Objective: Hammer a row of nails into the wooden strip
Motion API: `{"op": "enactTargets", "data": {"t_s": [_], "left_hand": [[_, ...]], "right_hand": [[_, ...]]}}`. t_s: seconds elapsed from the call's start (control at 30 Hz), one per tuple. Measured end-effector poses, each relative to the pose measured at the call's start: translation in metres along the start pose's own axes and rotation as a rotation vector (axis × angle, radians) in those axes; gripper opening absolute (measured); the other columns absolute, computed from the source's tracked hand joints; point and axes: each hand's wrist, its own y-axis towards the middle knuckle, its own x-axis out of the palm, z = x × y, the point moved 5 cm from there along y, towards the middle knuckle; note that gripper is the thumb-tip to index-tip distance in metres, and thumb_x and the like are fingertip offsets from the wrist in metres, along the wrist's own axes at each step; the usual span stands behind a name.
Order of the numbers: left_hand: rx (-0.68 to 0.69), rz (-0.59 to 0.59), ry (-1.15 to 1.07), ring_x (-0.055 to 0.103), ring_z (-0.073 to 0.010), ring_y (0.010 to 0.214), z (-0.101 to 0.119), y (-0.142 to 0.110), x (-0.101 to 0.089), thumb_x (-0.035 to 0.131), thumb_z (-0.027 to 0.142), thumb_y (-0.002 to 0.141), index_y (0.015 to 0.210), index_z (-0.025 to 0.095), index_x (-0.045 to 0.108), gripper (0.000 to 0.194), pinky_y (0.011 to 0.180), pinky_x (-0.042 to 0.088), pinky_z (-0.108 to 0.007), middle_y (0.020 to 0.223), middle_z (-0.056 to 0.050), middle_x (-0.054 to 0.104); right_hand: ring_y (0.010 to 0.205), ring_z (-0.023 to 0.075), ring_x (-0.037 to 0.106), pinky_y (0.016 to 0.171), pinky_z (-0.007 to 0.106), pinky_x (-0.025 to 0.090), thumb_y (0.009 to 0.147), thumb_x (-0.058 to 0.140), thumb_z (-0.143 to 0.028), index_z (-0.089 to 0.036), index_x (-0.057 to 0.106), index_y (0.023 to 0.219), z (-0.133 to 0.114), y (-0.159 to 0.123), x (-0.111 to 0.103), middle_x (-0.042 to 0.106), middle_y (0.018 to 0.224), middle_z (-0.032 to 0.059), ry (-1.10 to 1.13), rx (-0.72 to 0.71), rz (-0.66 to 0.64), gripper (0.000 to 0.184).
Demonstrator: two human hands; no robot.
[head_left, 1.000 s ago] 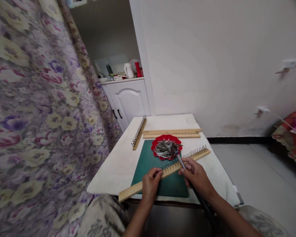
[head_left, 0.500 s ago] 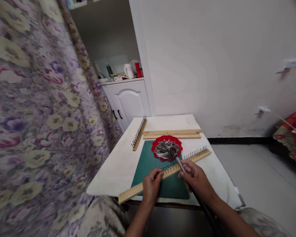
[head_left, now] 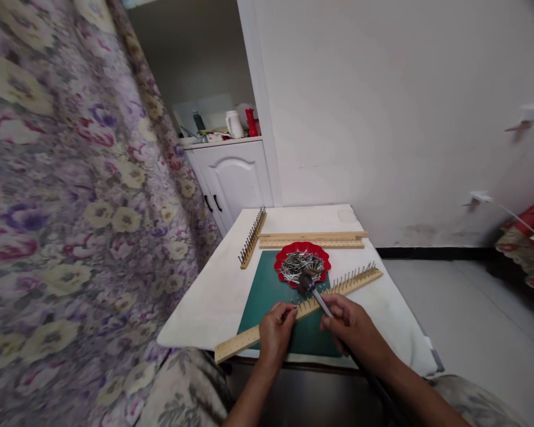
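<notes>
My right hand [head_left: 349,326] is wrapped round the handle of a hammer [head_left: 323,302]. The hammer's dark head hovers over the front of a red scalloped dish [head_left: 277,274] full of loose nails [head_left: 300,264]. With thumb and finger pinched, my left hand [head_left: 276,332] holds a nail, mostly hidden by the fingertips, at a long wooden strip [head_left: 238,344]. This strip lies slantwise across a green mat [head_left: 258,296]. Nails stand in a row along its right part, while its left end shows only small holes and juts past the table's front edge.
Another wooden strip [head_left: 253,240], studded with upright nails, lies at the back left of the white-covered table [head_left: 200,308]. More wooden strips [head_left: 311,240] lie behind the dish. A floral curtain [head_left: 93,237] hangs on the left, and a white cabinet [head_left: 235,178] stands behind.
The hammer head has shifted left and slightly down, closer to my left fingertips. My left hand stays pinched at nearly the same spot on the strip.
</notes>
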Motion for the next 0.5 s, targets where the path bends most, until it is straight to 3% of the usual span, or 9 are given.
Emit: {"op": "enactTargets", "data": {"t_s": [0.17,0.5], "left_hand": [[-0.006,0.019,0.038,0.051,-0.0119,0.060,-0.003,0.001,0.001,0.053,0.031,0.081,0.069,0.017,0.063,0.021,0.057,0.034,-0.021,0.066,0.002,0.055],[-0.018,0.015,0.050,0.048,-0.0113,0.060,-0.006,0.001,0.004,0.051,0.028,0.080,0.068,0.017,0.062,0.020,0.057,0.031,-0.021,0.065,0.002,0.054]], "right_hand": [[0.029,0.0029,0.041,0.029,0.014,0.030,0.078,0.053,-0.020,-0.020,0.054,0.107,0.001,-0.010,0.013,0.062,0.066,-0.0057,-0.048,0.047,-0.095,0.030],[0.033,0.0038,0.039,0.030,0.014,0.034,0.076,0.050,-0.012,-0.021,0.055,0.110,0.007,-0.012,0.016,0.059,0.064,-0.0063,-0.139,0.014,-0.114,0.036]]}}
